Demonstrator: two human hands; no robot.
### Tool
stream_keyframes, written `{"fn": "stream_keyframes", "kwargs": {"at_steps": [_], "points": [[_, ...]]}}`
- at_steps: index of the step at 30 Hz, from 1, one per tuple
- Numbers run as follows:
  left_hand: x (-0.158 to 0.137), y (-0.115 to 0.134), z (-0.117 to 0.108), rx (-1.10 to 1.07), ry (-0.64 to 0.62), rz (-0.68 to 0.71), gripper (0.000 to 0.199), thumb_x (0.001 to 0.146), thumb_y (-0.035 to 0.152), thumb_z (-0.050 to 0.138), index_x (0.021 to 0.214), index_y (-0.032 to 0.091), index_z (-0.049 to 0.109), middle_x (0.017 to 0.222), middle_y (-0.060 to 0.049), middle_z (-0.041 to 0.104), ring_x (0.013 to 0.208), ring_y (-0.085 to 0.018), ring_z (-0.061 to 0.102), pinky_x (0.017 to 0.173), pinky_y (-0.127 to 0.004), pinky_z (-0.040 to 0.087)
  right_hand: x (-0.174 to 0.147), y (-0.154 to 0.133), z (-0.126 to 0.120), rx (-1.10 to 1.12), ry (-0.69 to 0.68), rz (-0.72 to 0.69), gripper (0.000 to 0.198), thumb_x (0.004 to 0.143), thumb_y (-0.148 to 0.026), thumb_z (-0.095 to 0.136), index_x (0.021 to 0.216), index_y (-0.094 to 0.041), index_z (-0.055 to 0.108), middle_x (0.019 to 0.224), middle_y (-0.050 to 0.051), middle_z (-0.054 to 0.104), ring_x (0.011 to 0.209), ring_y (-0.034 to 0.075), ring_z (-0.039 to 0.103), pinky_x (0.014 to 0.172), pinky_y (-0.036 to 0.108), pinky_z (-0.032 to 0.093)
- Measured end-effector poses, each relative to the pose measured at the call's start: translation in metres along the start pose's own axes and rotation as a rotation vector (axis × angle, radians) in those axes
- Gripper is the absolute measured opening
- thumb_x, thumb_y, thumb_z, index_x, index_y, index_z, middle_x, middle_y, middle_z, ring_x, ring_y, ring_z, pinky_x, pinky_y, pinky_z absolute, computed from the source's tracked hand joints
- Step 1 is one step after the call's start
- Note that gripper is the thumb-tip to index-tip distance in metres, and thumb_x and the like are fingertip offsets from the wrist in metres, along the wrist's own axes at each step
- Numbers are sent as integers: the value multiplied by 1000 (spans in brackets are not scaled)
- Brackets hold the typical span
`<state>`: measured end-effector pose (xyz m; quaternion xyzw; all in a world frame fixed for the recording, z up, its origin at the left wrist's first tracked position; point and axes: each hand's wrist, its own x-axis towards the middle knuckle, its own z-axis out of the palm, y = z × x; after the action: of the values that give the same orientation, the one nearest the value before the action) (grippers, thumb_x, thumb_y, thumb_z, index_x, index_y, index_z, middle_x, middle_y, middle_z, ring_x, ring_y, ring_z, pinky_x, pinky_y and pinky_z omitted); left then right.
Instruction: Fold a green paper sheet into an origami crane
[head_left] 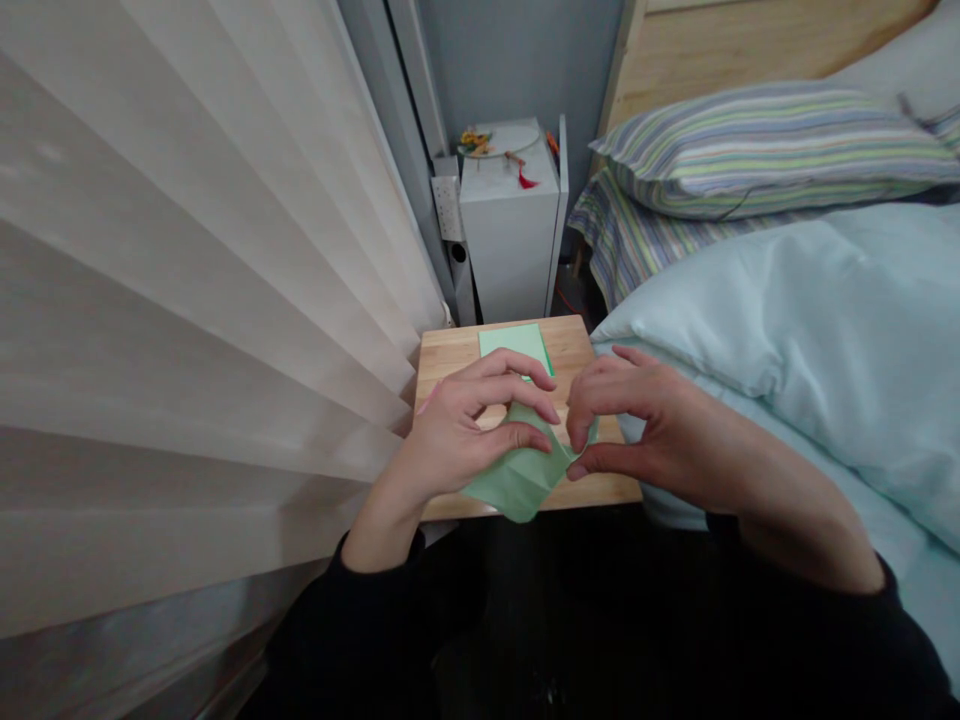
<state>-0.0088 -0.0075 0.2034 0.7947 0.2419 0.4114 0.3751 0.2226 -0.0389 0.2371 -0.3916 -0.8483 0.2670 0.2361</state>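
A creased, partly folded sheet of light green paper [517, 485] is held up over a small wooden table [615, 487]. My left hand [469, 425] grips it from the left, with the thumb on the near face and the fingers curled over the far side. On the right, my right hand [637, 410] pinches a corner of the sheet between thumb and index finger. Behind my hands, a flat stack of green paper [510, 343] lies on the tabletop. My fingers hide part of the folded sheet.
Pleated pale curtains [225, 300] hang close on the left. A bed with a light blue quilt [810, 300] and a striped pillow [772, 150] borders the table on the right. Beyond the table stands a white cabinet [510, 250] with a red tassel [525, 178] on top.
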Motion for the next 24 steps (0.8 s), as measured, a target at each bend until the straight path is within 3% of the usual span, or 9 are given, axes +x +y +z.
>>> {"fn": "stream_keyframes", "kwargs": {"at_steps": [6, 9, 12, 14, 16, 18, 24], "points": [[1, -2, 6, -112, -35, -73, 12, 83, 27, 85, 82, 20, 74, 94, -5, 70, 91, -19, 69, 87, -36, 57, -1, -1, -1, 88, 38, -64, 12, 92, -28, 77, 80, -28, 76, 87, -2, 76, 99, 22, 69, 117, 54, 28], [1, -8, 11, -73, 38, -49, 18, 83, 34, 85, 90, 22, 73, 118, -10, 70, 114, -24, 67, 101, -43, 55, -1, -1, -1, 107, 61, -100, 13, 94, -24, 73, 82, -28, 77, 90, 0, 75, 99, 21, 69, 115, 52, 33], [1, -9, 13, 76, 233, -48, 39, 79, 46, 87, 106, 24, 71, 137, -14, 63, 132, -29, 58, 113, -51, 47, -1, -3, -1, 73, 192, -82, 12, 93, -27, 74, 82, -28, 78, 109, 6, 71, 111, 25, 66, 107, 49, 45], [2, -4, 13, 129, 274, -29, 39, 82, 51, 82, 106, 23, 72, 126, -13, 70, 124, -28, 63, 110, -49, 49, 0, -4, -1, 26, 298, -44, 12, 91, -30, 76, 79, -27, 77, 127, 8, 67, 124, 31, 61, 107, 52, 46], [2, 4, 14, 115, 202, -9, 33, 88, 52, 76, 101, 21, 74, 106, -10, 76, 108, -25, 70, 101, -43, 54, 1, -5, -1, -3, 351, -21, 14, 90, -30, 76, 77, -26, 75, 131, 8, 66, 127, 33, 60, 109, 55, 45], [3, 12, 16, 101, 165, -10, 27, 87, 45, 80, 97, 20, 75, 96, -7, 78, 96, -22, 73, 91, -38, 58, 2, -5, 1, -21, 371, -17, 14, 91, -30, 74, 78, -25, 72, 123, 8, 70, 121, 31, 64, 108, 57, 46], [2, 15, 27, 122, 228, -60, 11, 89, 30, 79, 91, 20, 77, 88, -3, 79, 81, -17, 74, 77, -31, 60, 6, -2, 7, -26, 401, 11, 13, 93, -32, 73, 84, -26, 66, 100, 5, 76, 102, 27, 70, 102, 53, 49]]}}
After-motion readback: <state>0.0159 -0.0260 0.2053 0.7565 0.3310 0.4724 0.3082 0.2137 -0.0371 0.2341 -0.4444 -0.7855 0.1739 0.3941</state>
